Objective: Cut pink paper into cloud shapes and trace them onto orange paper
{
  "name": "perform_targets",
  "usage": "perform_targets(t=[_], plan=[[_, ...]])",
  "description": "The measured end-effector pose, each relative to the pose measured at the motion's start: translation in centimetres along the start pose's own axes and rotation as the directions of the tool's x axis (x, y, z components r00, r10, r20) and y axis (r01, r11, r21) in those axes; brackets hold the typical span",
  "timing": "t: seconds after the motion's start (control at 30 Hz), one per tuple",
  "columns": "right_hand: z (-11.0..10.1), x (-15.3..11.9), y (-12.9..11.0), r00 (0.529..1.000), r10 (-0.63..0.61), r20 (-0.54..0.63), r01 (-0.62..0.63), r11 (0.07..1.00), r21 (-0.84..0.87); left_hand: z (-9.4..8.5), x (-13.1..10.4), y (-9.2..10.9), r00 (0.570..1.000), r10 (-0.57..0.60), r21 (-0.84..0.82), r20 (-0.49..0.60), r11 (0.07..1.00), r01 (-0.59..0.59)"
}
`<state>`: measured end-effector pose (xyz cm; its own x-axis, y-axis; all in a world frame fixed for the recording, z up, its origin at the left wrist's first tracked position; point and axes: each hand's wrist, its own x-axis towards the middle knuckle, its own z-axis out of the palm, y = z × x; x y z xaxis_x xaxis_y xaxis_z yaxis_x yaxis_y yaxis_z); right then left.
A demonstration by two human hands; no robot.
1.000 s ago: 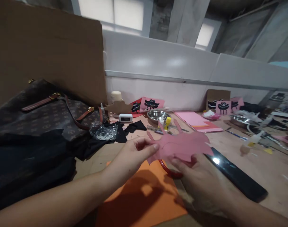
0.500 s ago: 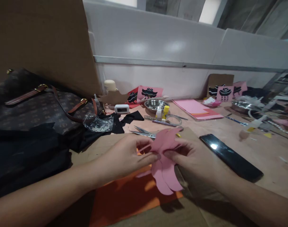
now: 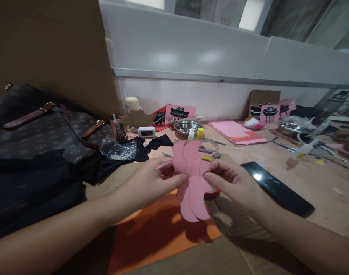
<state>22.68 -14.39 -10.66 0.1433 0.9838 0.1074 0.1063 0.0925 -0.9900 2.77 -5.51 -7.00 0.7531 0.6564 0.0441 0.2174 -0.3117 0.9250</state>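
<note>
Between my two hands is a pink paper cutout [image 3: 191, 160] with wavy, scalloped edges and curved lines across it. My left hand [image 3: 159, 177] pinches its left side, thumb in front and fingers behind. My right hand [image 3: 228, 177] pinches the right edge the same way. The cutout is held up above an orange paper sheet [image 3: 160, 236], which lies on brown cardboard [image 3: 168, 263]. Scissors [image 3: 211, 194] lie behind the cutout; part of a red and yellow handle and a blade tip show, the rest is hidden.
A black phone [image 3: 277, 189] lies on the right. Further back are a metal bowl [image 3: 181, 128], a yellow-capped glue stick [image 3: 199, 133], a white digital clock [image 3: 146, 132] and stacked coloured paper [image 3: 234, 131]. A brown handbag [image 3: 62, 130] and black cloth [image 3: 34, 191] fill the left. Another person's hand [image 3: 346, 139] shows far right.
The pink cutout has been tilted to face me more flatly, its upper part spread out and its lower end raised slightly. My right hand has shifted to its edge. Another person's hand has appeared far right.
</note>
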Motion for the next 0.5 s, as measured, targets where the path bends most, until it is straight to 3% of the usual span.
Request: perform_targets(t=[0.37, 0.5], plan=[[-0.57, 0.07, 0.06, 0.996, -0.08, -0.027, 0.078, 0.994, -0.082, -0.28, 0.3, -0.06, 0.999, -0.038, -0.033, 0.011, 0.999, 0.038], [-0.43, 0.01, -0.02, 0.999, -0.045, -0.014, 0.045, 0.998, -0.04, -0.35, 0.37, -0.47, 1.0, -0.012, -0.022, 0.011, 1.0, 0.012]])
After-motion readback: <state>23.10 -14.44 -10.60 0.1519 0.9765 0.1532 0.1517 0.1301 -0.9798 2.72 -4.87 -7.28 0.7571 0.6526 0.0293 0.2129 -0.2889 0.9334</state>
